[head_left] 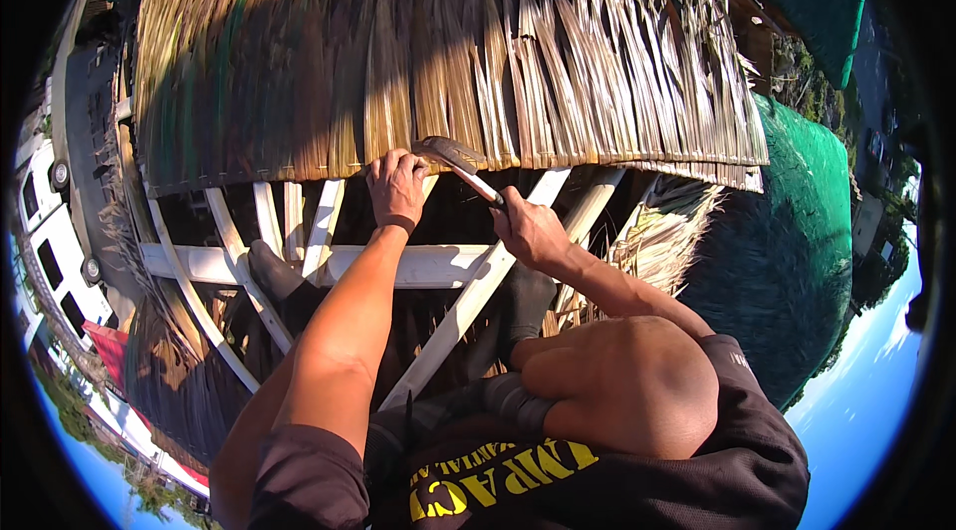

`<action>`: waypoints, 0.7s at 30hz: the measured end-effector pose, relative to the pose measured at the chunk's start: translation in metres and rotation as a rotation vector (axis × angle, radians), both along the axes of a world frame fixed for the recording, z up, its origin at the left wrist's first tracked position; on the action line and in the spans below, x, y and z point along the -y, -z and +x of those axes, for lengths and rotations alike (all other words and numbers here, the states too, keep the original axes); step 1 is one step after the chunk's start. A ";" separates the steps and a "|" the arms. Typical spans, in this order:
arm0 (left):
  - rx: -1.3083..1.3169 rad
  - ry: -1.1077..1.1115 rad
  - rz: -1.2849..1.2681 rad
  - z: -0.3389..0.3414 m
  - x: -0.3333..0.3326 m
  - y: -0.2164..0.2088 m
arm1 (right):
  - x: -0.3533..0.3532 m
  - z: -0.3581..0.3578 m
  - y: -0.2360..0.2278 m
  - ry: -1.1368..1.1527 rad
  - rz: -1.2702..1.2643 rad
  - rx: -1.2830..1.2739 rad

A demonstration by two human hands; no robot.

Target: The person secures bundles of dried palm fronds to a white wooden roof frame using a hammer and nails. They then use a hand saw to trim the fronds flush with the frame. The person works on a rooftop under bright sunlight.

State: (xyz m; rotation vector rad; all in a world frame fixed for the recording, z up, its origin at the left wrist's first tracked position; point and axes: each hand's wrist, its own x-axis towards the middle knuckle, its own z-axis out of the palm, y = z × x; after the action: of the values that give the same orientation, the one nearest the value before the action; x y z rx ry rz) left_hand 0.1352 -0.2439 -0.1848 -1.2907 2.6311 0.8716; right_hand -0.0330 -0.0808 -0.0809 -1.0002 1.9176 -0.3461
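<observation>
At the lower bound edge of a dry palm-leaf thatch panel (438, 92), my left hand (396, 189) rests with its fingers bent and drawn together. Whatever may be between those fingertips is too small to make out. My right hand (535, 231) is closed round the handle of a hammer (453, 153). Its dark, curved head lies just right of my left fingertips, close over the thatch edge. I cannot tell whether the head touches the thatch. Below the panel, pale roof poles (458, 326) slope down toward me.
A thick pale crossbeam (413, 267) runs under the poles, with my dark-covered feet beside it. Dark gaps show between the poles. Loose thatch (662, 241) sticks out at the right. Green netting (812, 201) covers another roof. White vehicles (65, 251) stand far below at left.
</observation>
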 end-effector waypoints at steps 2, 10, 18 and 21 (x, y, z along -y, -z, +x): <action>0.007 0.038 -0.040 0.000 0.002 -0.002 | -0.001 -0.001 0.002 -0.017 0.043 -0.023; -0.302 -1.165 0.374 0.001 -0.001 0.012 | -0.022 -0.008 0.025 -0.005 0.128 -0.043; -0.355 -1.713 1.136 0.013 0.023 0.075 | -0.016 -0.026 0.014 -0.021 0.083 0.001; -0.431 -1.673 1.113 0.016 0.018 0.080 | -0.011 -0.028 -0.016 0.028 -0.140 0.008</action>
State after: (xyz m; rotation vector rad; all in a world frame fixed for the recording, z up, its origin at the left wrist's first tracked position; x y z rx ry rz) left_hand 0.1508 -0.2620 -0.2645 -2.5722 0.0890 2.2426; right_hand -0.0613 -0.0702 -0.0646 -1.0619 1.9222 -0.5057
